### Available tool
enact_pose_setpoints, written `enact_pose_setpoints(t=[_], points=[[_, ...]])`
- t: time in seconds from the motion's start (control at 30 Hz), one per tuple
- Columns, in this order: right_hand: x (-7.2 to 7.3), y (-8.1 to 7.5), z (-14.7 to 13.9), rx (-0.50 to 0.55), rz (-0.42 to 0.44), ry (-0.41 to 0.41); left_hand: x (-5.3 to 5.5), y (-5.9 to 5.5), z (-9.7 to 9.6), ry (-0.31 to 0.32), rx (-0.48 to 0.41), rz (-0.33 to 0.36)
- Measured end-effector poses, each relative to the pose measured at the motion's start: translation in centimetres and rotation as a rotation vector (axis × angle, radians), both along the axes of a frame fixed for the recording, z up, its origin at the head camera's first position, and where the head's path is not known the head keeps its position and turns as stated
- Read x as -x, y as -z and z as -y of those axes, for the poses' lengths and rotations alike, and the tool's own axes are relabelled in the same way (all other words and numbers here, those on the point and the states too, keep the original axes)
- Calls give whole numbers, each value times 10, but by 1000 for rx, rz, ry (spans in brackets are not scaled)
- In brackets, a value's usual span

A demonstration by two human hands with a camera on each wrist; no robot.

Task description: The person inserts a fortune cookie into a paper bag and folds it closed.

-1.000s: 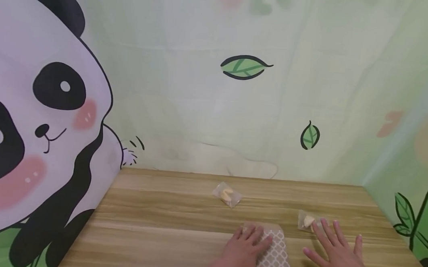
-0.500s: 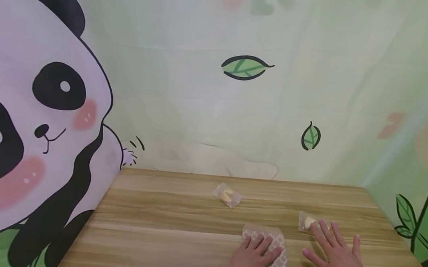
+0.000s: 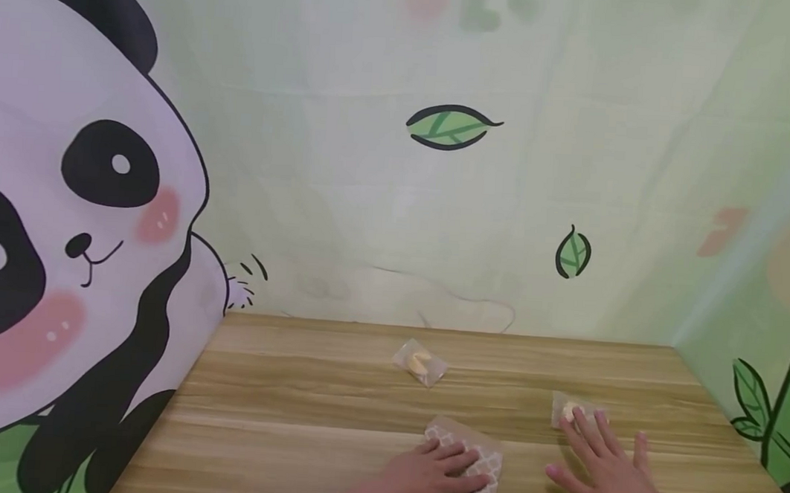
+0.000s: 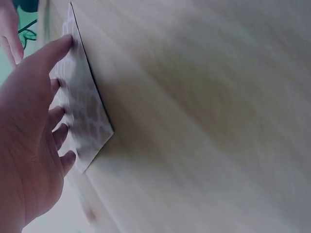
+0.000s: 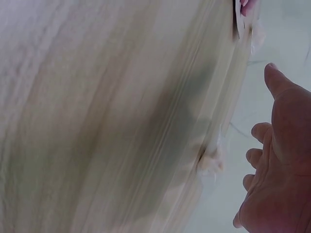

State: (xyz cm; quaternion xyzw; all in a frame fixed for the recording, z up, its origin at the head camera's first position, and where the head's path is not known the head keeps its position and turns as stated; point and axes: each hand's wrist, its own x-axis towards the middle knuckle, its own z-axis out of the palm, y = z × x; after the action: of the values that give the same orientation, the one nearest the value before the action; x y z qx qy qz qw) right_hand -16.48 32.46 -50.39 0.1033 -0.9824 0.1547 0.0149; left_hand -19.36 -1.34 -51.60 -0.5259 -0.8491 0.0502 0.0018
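A flat, brown paper sleeve (image 3: 455,433) with a white lattice print lies on the table. My left hand (image 3: 416,478) rests on it with the fingers spread. In the left wrist view, the thumb and fingertips touch the sleeve (image 4: 87,116), whose near corner shows beyond the hand. To the right, my right hand (image 3: 607,473) is spread, its fingertips in front of a clear packet (image 3: 564,410) with a pale cookie-like piece inside. The right wrist view shows this packet (image 5: 211,162) on the table apart from the hand (image 5: 286,160), which hovers above the surface.
Another clear packet (image 3: 419,361) with a similar pale yellow piece lies near the table's back edge. The wood-grain table (image 3: 280,389) meets a printed backdrop (image 3: 344,199) of a panda and leaves at the back and sides.
My left hand and the paper sleeve under it have slid left, the sleeve turning somewhat. My right hand has shifted slightly left, still spread. Both packets stay where they were.
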Motion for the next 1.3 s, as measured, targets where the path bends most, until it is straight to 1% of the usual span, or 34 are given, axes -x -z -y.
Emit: enact_pose_setpoints(t=[0.1, 0.17, 0.23, 0.33, 0.47, 0.6, 0.67, 0.73, 0.8, 0.87, 0.9, 0.97, 1.03, 1.1, 1.13, 1.2, 1.27, 1.3], points=[[0, 3, 5, 11, -27, -22, 2, -8, 15, 31, 21, 17], [0, 6, 8, 14, -45, -38, 4, -13, 24, 50, 34, 11], [1, 7, 11, 19, -44, -44, 7, -16, 32, 57, 55, 19], [2, 8, 16, 30, -47, -50, 10, -20, 41, 54, 88, 55], [2, 8, 19, 40, -48, -52, 12, -22, 47, 50, 114, 96], [2, 8, 20, 33, -50, -54, 10, -24, 49, 47, 97, 61], [2, 7, 21, 26, -53, -57, 7, -23, 49, 25, 66, 47], [3, 5, 22, 17, -59, -62, 2, -23, 46, -24, 22, 75], [4, 3, 22, 9, -67, -68, -5, -21, 39, -100, -29, 118], [4, 0, 24, 4, -69, -68, -13, -16, 28, -204, -105, 147], [5, -1, 24, 4, -73, -72, -17, -14, 21, -266, -138, 156], [6, -3, 27, 11, -68, -85, -24, -7, 9, -392, -193, 146], [7, -5, 30, 28, -66, -104, -29, 2, 1, -509, -241, 138], [9, -7, 34, 37, -72, -126, -32, 10, -5, -602, -258, 138], [9, -8, 36, 40, -71, -133, -33, 13, -6, -636, -261, 139], [10, -8, 38, 34, -87, -147, -33, 18, -8, -682, -266, 138], [11, -8, 40, 26, -96, -161, -34, 23, -9, -701, -257, 111], [12, -7, 40, 29, -101, -173, -34, 25, -9, -700, -248, 86]])
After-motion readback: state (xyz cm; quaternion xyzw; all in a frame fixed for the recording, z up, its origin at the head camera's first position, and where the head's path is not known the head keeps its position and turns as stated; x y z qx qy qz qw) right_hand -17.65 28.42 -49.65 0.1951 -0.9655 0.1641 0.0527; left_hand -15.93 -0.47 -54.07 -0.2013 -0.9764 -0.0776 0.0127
